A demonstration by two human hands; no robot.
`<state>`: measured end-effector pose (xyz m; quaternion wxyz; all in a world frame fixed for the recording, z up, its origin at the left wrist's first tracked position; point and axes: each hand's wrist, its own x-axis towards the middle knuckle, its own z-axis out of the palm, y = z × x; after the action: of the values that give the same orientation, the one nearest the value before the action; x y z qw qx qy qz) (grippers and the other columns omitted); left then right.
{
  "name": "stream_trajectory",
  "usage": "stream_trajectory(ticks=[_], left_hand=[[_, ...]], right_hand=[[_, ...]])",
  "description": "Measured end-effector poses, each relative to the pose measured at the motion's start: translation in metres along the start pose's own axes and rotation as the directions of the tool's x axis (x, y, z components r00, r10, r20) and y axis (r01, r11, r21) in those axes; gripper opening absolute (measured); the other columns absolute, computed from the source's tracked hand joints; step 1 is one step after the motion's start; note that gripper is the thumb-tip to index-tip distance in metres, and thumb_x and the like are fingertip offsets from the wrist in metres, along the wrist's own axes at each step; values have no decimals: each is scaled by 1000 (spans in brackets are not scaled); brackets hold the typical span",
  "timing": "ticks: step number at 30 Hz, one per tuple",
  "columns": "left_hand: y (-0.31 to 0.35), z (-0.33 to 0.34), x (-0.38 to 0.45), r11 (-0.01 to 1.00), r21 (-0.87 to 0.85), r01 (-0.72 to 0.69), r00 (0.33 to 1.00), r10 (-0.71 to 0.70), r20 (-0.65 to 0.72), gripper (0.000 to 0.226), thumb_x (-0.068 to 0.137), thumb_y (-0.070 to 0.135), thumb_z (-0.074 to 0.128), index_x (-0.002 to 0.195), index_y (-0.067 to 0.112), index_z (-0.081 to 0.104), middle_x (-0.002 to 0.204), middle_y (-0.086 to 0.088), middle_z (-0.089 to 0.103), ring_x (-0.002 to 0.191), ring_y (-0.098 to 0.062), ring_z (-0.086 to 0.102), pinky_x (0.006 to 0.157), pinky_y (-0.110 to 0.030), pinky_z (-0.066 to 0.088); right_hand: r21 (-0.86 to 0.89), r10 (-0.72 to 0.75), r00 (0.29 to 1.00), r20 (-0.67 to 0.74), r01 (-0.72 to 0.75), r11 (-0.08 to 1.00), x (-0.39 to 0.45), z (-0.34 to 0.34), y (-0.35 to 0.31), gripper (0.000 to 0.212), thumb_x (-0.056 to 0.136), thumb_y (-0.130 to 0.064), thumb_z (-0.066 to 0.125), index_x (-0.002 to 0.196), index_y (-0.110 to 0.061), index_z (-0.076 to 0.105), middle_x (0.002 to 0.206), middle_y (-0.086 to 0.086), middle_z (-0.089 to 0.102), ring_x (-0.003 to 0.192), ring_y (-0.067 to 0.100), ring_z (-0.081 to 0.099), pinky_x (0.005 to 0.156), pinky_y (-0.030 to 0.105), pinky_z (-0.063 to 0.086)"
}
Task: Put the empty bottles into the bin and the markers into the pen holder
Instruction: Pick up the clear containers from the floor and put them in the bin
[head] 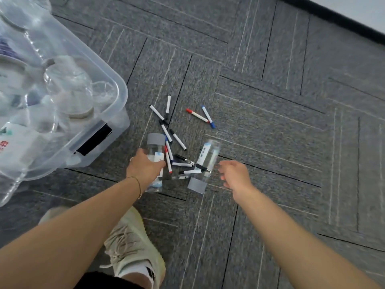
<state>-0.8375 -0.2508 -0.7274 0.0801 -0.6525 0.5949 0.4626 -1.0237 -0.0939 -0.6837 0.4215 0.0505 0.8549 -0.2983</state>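
Two clear bottles with grey caps lie on the carpet among several scattered markers. My left hand is closed around the left bottle, whose cap points away from me. The second bottle lies just right of it, cap toward me, with pens lying across it. My right hand hovers beside that bottle with fingers spread, holding nothing. A red marker and a blue marker lie farther out, and black-capped markers lie above the left bottle. No pen holder is in view.
A large clear plastic bin stands at the left, filled with several empty bottles. My shoe rests on the grey carpet below my left arm. A dark skirting edge runs across the top right.
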Motion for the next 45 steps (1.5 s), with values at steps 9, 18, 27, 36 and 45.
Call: stream_trajectory(ticks=[9, 18, 27, 36, 45], left_hand=[[29, -30, -40, 989, -74, -127, 990, 122, -69, 67, 83, 32, 81, 139, 16, 48, 110, -3, 65, 91, -23, 62, 88, -38, 51], [39, -42, -52, 981, -41, -188, 981, 186, -57, 72, 78, 37, 83, 138, 23, 46, 107, 1, 65, 90, -19, 65, 78, -38, 54], [60, -79, -103, 960, -74, -271, 962, 272, 5, 77, 76, 40, 81, 142, 24, 44, 114, 2, 64, 96, -16, 67, 88, -44, 59], [82, -182, -163, 912, -280, -300, 952, 269, -144, 68, 79, 44, 77, 136, 26, 45, 117, 0, 66, 97, -16, 68, 90, -39, 57], [33, -292, -156, 835, -531, -144, 954, -26, -299, 69, 91, 46, 71, 145, 17, 41, 132, -8, 60, 115, -28, 59, 100, -41, 48]], right_hand=[[-144, 9, 1000, 24, -6, 990, 17, 26, -24, 75, 90, -44, 72, 149, -16, 36, 132, 6, 59, 80, 18, 53, 75, 34, 42], [-175, -33, 997, -65, 21, 984, 27, 33, -21, 59, 85, -36, 73, 135, -23, 44, 104, -1, 61, 78, 18, 63, 66, 34, 54], [-40, -134, 956, -260, 128, 991, -23, -18, -46, 52, 74, -40, 73, 118, -22, 53, 114, 3, 58, 88, 25, 64, 82, 45, 56], [81, -468, 883, -31, 469, 879, -165, 27, -144, 44, 78, -41, 71, 117, -28, 55, 99, -7, 69, 82, 26, 71, 79, 46, 58], [284, -475, 857, 197, 414, 865, -229, 75, -196, 29, 85, -26, 80, 106, -18, 61, 85, 14, 68, 58, 27, 65, 64, 47, 61]])
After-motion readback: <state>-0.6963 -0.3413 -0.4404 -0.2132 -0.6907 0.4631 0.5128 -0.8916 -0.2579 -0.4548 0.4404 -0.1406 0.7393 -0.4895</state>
